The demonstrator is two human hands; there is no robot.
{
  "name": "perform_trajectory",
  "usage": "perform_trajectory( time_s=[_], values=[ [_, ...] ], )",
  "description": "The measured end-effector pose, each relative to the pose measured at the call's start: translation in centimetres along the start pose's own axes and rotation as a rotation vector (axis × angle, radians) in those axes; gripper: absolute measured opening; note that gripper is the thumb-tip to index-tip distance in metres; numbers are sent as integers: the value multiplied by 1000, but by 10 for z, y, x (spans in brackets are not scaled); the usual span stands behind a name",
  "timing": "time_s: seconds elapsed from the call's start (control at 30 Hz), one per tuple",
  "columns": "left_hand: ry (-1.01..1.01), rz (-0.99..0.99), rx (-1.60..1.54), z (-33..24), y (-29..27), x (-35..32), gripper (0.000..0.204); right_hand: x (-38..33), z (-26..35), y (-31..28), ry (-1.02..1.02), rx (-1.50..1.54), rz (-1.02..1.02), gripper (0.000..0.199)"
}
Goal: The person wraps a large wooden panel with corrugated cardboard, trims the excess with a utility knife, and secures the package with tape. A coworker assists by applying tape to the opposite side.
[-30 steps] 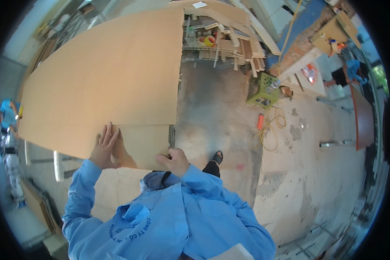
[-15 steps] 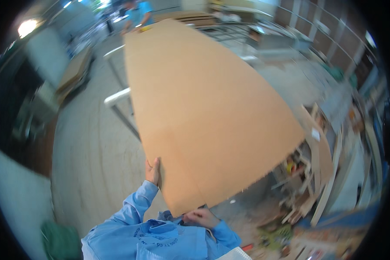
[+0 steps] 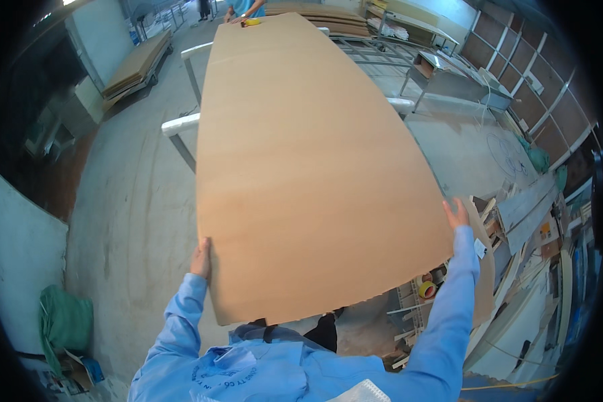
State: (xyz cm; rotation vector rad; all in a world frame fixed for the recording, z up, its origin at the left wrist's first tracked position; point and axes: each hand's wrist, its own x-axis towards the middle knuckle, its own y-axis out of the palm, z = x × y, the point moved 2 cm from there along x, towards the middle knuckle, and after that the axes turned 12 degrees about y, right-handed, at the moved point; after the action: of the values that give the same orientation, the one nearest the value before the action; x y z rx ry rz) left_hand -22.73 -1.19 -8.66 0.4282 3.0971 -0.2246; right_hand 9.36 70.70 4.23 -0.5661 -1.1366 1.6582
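A long brown board (image 3: 315,154), like fibreboard, stretches away from my body with its near end in front of my waist. Its near edge looks rough, with a small dark notch towards the left. My left hand (image 3: 200,258) is closed on the left edge near the close corner, thumb side up. At the right edge, my right hand (image 3: 457,214) grips the board's side, thumb at the rim and fingers a little apart from it. Under the board, metal supports with pale padded ends (image 3: 181,124) stick out. A yellow tape measure (image 3: 250,22) lies on the far end.
Another person's hands and arms (image 3: 246,11) are at the far end. Scrap wood (image 3: 516,234) and a yellow tape roll (image 3: 427,289) lie at right. Stacked boards (image 3: 137,63) sit on a cart at far left. A green sack (image 3: 67,318) stands at near left.
My right hand has gone from the near edge by my waist to the board's right edge. My left hand still holds the left edge. The view has shifted and become sharper.
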Motion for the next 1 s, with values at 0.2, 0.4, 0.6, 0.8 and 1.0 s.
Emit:
perform_trajectory(
  time_s=[0.2,0.4,0.6,0.8,1.0],
  values=[
    [-146,-1,176,-31,-1,-13,83,81,-40,63,29,84,728,81],
    [-283,-11,334,-60,12,-25,93,94,-41,84,200,310,976,91],
    [-344,-3,502,-66,13,-23,99,81,-65,89,262,180,744,100],
    [-313,-7,588,-71,15,-32,96,52,-87,68,230,228,769,92],
    [-271,-33,285,-62,14,-48,92,8,-105,41,183,452,1013,58]
  ],
)
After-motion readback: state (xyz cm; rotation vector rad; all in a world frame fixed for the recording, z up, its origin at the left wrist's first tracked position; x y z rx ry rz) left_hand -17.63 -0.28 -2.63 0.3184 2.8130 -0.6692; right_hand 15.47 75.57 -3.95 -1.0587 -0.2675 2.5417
